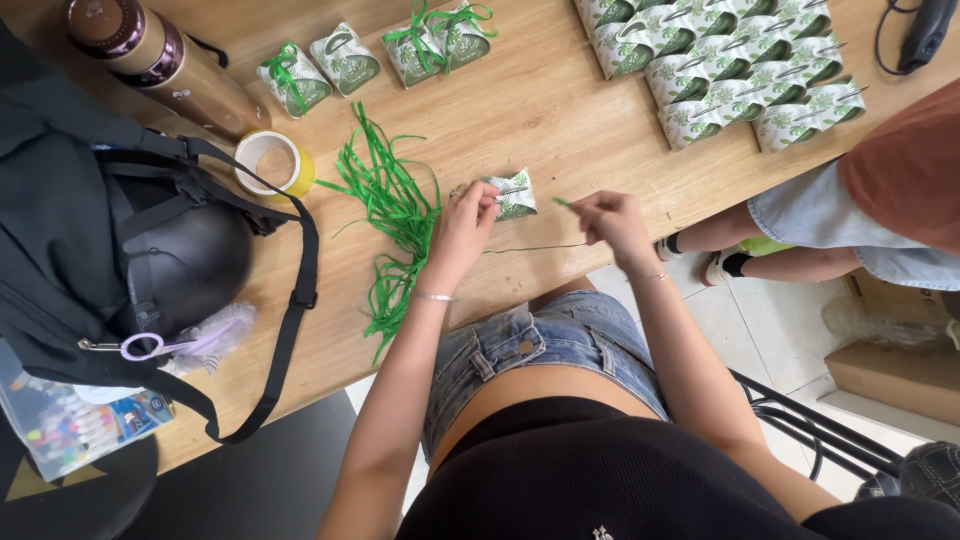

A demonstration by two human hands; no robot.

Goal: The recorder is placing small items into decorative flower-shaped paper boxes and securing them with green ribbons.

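My left hand (468, 222) holds a small white box with green leaf print (514, 193) against the wooden table (560, 120). My right hand (610, 218) pinches a thin green ribbon (535, 247), whose short end sticks out towards the box; the rest trails back under my left hand. A loose bundle of green ribbon strips (392, 215) lies just left of my left hand.
Several finished boxes tied with green ribbon (345, 60) sit at the back, and a block of untied boxes (730, 65) at the back right. A tape roll (272, 162), a brown flask (165, 62) and a black bag (110, 240) lie left. Another person (860, 215) sits right.
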